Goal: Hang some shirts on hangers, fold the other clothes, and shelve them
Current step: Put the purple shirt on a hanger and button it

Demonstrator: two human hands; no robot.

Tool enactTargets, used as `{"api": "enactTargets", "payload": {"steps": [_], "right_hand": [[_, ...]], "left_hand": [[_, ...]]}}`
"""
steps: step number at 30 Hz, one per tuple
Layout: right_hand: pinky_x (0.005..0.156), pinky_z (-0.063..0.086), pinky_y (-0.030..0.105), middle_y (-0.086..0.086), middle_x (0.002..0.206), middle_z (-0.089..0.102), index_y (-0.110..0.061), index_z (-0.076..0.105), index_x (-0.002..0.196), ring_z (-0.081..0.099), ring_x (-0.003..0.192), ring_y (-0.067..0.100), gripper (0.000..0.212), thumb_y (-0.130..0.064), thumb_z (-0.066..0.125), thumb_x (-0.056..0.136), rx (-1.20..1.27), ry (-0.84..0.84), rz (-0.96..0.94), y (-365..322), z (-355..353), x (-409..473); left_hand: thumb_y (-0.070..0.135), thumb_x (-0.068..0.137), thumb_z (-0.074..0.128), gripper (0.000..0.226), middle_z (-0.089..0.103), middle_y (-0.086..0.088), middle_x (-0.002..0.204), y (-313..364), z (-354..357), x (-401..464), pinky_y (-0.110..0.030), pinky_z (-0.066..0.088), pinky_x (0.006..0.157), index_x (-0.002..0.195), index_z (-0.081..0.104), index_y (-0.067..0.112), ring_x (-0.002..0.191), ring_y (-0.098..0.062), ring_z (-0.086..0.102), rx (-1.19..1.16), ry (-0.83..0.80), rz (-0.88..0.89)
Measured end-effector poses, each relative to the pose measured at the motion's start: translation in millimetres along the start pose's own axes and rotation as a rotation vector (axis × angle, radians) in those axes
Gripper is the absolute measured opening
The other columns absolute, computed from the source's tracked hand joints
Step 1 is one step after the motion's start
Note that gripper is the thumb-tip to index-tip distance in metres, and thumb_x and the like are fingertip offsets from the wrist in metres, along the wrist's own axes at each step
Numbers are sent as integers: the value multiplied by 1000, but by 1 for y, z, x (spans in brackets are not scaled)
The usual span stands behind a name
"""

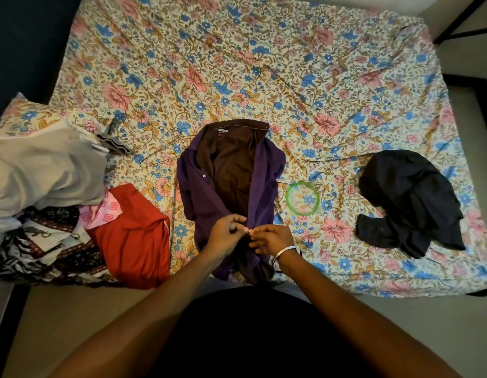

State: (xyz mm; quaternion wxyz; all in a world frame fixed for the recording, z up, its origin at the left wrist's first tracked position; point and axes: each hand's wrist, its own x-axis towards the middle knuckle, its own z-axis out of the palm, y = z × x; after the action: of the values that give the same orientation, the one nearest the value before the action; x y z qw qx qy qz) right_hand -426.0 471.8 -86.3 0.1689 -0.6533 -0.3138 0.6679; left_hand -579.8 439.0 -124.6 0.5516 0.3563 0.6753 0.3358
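Purple shirt (266, 170), brown inside, lying open and collar-up mid-bed (236, 64), with left hand (227, 234) and right hand (273, 238) both pinching its front edges together near the hem.

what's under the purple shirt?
The floral bedsheet shows all around the purple shirt, whose brown lining faces up. Both hands, left and right, pinch its placket. Anything beneath is covered.
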Motion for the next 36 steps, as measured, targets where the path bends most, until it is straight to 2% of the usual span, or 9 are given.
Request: {"api": "enactTargets", "payload": {"steps": [6, 12, 15, 20, 24, 27, 30, 32, 36], "right_hand": [[60, 59, 30, 13, 86, 74, -8, 72, 92, 72, 70, 21, 6, -12, 74, 89, 86, -52, 102, 5, -2, 2], [66, 62, 28, 12, 85, 71, -1, 67, 97, 71, 74, 21, 18, -4, 78, 84, 49, -13, 75, 7, 6, 5], [64, 61, 28, 12, 86, 71, -5, 68, 90, 71, 73, 22, 16, -2, 81, 80, 39, 16, 50, 10, 5, 8], [52, 56, 22, 1, 64, 68, -9, 66, 81, 64, 58, 15, 20, 1, 83, 77, -154, -18, -75, 13, 12, 6], [59, 59, 32, -3, 55, 67, -15, 60, 101, 63, 55, 15, 40, -1, 86, 73, -336, -62, -207, 21, 11, 8], [74, 58, 33, 13, 67, 66, -20, 53, 124, 63, 65, 21, 64, 1, 85, 73, -352, -99, -261, 23, 10, 9], [73, 52, 14, 10, 68, 63, -14, 48, 140, 61, 63, 6, 74, 1, 83, 76, -428, -156, -280, 26, 7, 13], [65, 49, 10, 4, 65, 59, -9, 50, 139, 56, 53, -3, 70, 3, 81, 77, -460, -163, -263, 27, 4, 15], [62, 48, 14, -4, 60, 55, -16, 56, 132, 52, 50, -1, 64, 3, 82, 76, -513, -155, -256, 25, -1, 17]], "left_hand": [[5, 87, 76, 40, 74, -13, 87, -7, 1, -7, -36, 55, 86, 109, 49, 24, 84, -20, 71, -109, -25, -94], [6, 84, 80, 34, 71, 0, 74, -11, -2, -6, -20, 49, 62, 97, 54, 24, 63, -7, 64, -7, -109, -107], [-5, 85, 74, 36, 70, 1, 74, -19, -4, -5, -24, 49, 69, 94, 53, 23, 70, -12, 65, 15, -119, -180], [2, 94, 59, 25, 68, 3, 95, -11, -15, 3, -23, 47, 72, 108, 66, 21, 86, -14, 62, 164, 236, -120], [31, 101, 59, 36, 66, -6, 130, -8, -14, 20, -39, 48, 103, 132, 65, 15, 120, -25, 61, 294, 100, -261], [35, 94, 69, 37, 68, -9, 126, -18, -2, 25, -43, 53, 100, 126, 67, 15, 114, -28, 64, 78, 67, -498], [18, 89, 77, 42, 71, -14, 113, -9, 6, 19, -40, 60, 74, 127, 60, 9, 98, -29, 70, -395, 59, -664], [3, 87, 76, 51, 67, -12, 108, -3, 7, 18, -36, 55, 63, 128, 48, 10, 90, -24, 67, -573, 127, -663], [-11, 84, 73, 61, 65, -15, 121, 4, 4, 16, -38, 57, 69, 132, 43, 10, 101, -27, 68, -652, 164, -579]]}}
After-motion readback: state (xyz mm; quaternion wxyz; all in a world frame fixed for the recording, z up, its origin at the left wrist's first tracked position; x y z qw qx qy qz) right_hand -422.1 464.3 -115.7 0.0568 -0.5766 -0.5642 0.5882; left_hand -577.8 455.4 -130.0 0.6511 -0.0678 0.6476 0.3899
